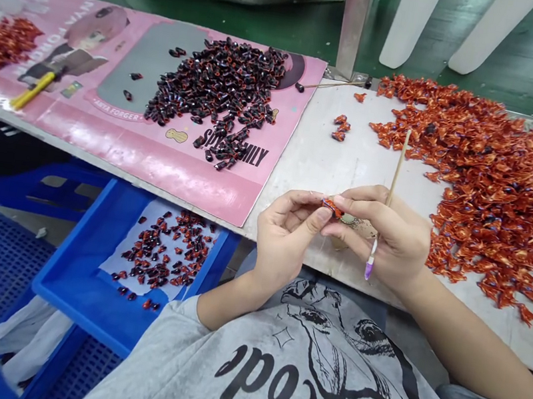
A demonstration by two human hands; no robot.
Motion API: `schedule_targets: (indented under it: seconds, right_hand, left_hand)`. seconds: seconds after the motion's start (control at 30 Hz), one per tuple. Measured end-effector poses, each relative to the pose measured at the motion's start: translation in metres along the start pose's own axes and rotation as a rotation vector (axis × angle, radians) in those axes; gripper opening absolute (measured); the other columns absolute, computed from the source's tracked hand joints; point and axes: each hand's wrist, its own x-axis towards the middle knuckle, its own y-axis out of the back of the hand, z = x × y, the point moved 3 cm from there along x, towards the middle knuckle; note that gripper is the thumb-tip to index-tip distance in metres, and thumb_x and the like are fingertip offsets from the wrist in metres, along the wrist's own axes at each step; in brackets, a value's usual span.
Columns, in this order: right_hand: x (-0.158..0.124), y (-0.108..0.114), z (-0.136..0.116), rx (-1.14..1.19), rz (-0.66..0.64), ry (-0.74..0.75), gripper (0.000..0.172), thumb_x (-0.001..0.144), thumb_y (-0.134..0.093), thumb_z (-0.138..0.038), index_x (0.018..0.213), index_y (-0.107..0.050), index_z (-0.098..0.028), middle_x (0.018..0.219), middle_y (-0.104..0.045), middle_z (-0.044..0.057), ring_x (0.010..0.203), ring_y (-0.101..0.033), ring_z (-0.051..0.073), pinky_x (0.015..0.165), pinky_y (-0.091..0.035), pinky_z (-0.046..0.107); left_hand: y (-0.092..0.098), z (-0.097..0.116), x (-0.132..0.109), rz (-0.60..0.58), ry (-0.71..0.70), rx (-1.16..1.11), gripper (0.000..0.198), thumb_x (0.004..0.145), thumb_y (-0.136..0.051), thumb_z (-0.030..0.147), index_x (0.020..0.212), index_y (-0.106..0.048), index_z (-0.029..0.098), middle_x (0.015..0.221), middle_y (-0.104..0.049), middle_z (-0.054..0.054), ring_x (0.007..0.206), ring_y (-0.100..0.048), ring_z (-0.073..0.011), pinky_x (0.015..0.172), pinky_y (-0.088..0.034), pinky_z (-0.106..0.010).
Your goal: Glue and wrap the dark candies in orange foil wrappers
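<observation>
Over the front edge of the white table, my left hand [280, 239] pinches a small orange-and-dark figure piece [332, 208] between thumb and fingertips. My right hand [392, 236] meets it there, its thumb and index finger touching the same piece. Tucked in the right hand is a thin wooden stick [398, 166] with a white and purple lower end, like a small paintbrush, pointing down. A round greenish object shows partly behind the right fingers; its kind is unclear. To the right spreads a big pile of orange pieces [503, 176].
Dark, shiny pieces [224, 85] are heaped on a pink printed mat [226, 196]. Further left lie a yellow cutter [33, 90] and more orange pieces [2, 46]. A blue tray [78, 271] below holds dark-and-orange pieces on paper. A green conveyor [293, 28] runs behind.
</observation>
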Motion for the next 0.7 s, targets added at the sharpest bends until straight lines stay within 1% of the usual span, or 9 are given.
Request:
schedule_targets:
  seconds: [0.13, 0.23, 0.33, 0.4, 0.43, 0.5, 0.6, 0.7]
  right_hand:
    - [-0.001, 0.003, -0.002, -0.005, 0.011, 0.002, 0.024, 0.086, -0.077, -0.023, 0.106, -0.064, -0.019, 0.097, -0.071, 0.009, 0.087, -0.071, 0.017, 0.072, -0.061, 0.027]
    - [-0.001, 0.003, -0.005, -0.026, 0.009, 0.016, 0.025, 0.086, -0.077, -0.021, 0.107, -0.063, -0.018, 0.097, -0.071, 0.009, 0.085, -0.07, 0.017, 0.071, -0.06, 0.027]
    - [-0.002, 0.002, -0.01, -0.067, 0.018, 0.051, 0.02, 0.089, -0.073, -0.018, 0.105, -0.061, -0.016, 0.094, -0.07, 0.01, 0.085, -0.07, 0.018, 0.07, -0.06, 0.028]
    - [-0.003, 0.0, -0.014, -0.104, 0.029, 0.074, 0.015, 0.091, -0.07, -0.018, 0.102, -0.06, -0.015, 0.091, -0.069, 0.009, 0.084, -0.07, 0.018, 0.068, -0.059, 0.028]
    - [-0.004, -0.001, -0.015, -0.124, 0.036, 0.08, 0.013, 0.092, -0.069, -0.017, 0.101, -0.06, -0.015, 0.091, -0.069, 0.009, 0.083, -0.069, 0.018, 0.067, -0.059, 0.028]
    - [-0.007, -0.003, -0.017, -0.163, 0.054, 0.079, 0.011, 0.092, -0.068, -0.015, 0.1, -0.06, -0.016, 0.09, -0.069, 0.009, 0.081, -0.068, 0.017, 0.065, -0.057, 0.026]
    - [-0.01, -0.003, -0.017, -0.182, 0.098, 0.085, 0.013, 0.092, -0.067, -0.013, 0.103, -0.061, -0.017, 0.09, -0.07, 0.008, 0.08, -0.068, 0.017, 0.062, -0.056, 0.025]
    - [-0.011, -0.002, -0.017, -0.163, 0.124, 0.106, 0.015, 0.09, -0.068, -0.011, 0.104, -0.063, -0.016, 0.091, -0.07, 0.009, 0.082, -0.069, 0.018, 0.063, -0.056, 0.025]
  left_hand:
    - [0.0, 0.002, -0.002, -0.032, -0.098, 0.043, 0.016, 0.077, -0.085, 0.028, 0.088, -0.075, 0.023, 0.085, -0.076, 0.003, 0.079, -0.072, -0.0068, 0.075, -0.059, -0.017]
    - [0.003, 0.005, 0.002, -0.108, -0.196, 0.125, 0.016, 0.081, -0.081, 0.026, 0.095, -0.075, 0.024, 0.091, -0.075, 0.001, 0.083, -0.072, -0.0079, 0.078, -0.06, -0.019]
    - [0.003, 0.012, 0.008, -0.257, -0.386, 0.264, 0.011, 0.087, -0.075, 0.022, 0.098, -0.074, 0.023, 0.088, -0.072, 0.0, 0.083, -0.069, -0.0088, 0.074, -0.058, -0.019]
    - [0.003, 0.015, 0.01, -0.32, -0.535, 0.361, 0.007, 0.089, -0.07, 0.018, 0.095, -0.072, 0.021, 0.084, -0.07, -0.001, 0.081, -0.067, -0.0094, 0.071, -0.056, -0.019]
    - [0.002, 0.016, 0.01, -0.327, -0.596, 0.401, 0.006, 0.09, -0.068, 0.016, 0.095, -0.071, 0.02, 0.083, -0.069, -0.001, 0.081, -0.066, -0.0097, 0.071, -0.056, -0.02]
    - [0.001, 0.016, 0.009, -0.305, -0.676, 0.455, 0.006, 0.091, -0.066, 0.015, 0.094, -0.069, 0.019, 0.082, -0.068, -0.001, 0.08, -0.066, -0.0104, 0.071, -0.056, -0.021]
    - [-0.001, 0.014, 0.005, -0.262, -0.722, 0.479, 0.005, 0.092, -0.064, 0.016, 0.095, -0.067, 0.02, 0.083, -0.067, 0.0, 0.079, -0.066, -0.011, 0.071, -0.056, -0.022]
    - [-0.003, 0.012, 0.002, -0.244, -0.741, 0.477, 0.006, 0.092, -0.064, 0.016, 0.095, -0.067, 0.02, 0.083, -0.067, 0.0, 0.079, -0.066, -0.0107, 0.07, -0.056, -0.022]
